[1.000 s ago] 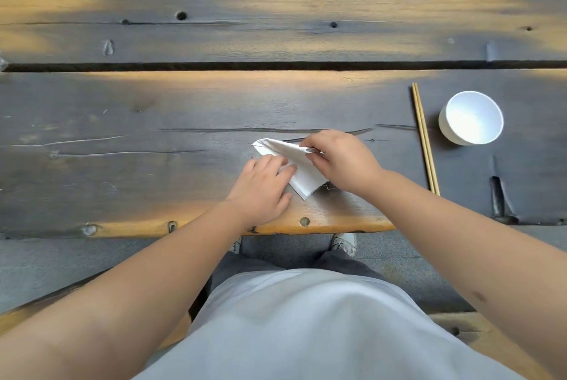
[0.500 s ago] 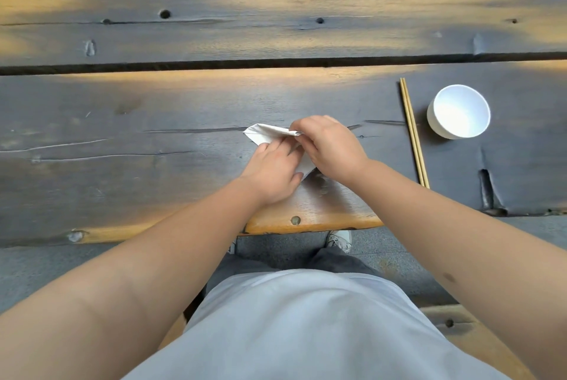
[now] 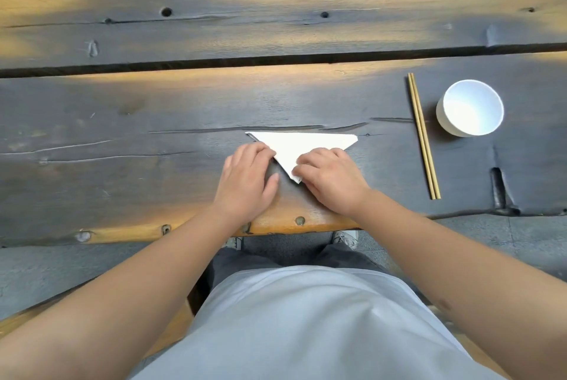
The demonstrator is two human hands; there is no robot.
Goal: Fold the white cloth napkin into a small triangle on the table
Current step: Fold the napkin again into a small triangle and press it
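Two hands press flat on the napkin, which lies as a triangle on the table near its front edge, one point toward the person. The left hand lies open at its left edge, and the right hand covers the near corner, fingers loosely curled, gripping nothing. Chopsticks and a cup sit well off right.

A dark plank table with a long gap between boards is carrying a white napkin folded flat into a triangle, a pair of chopsticks lying side by side, and a white cup standing just beside them
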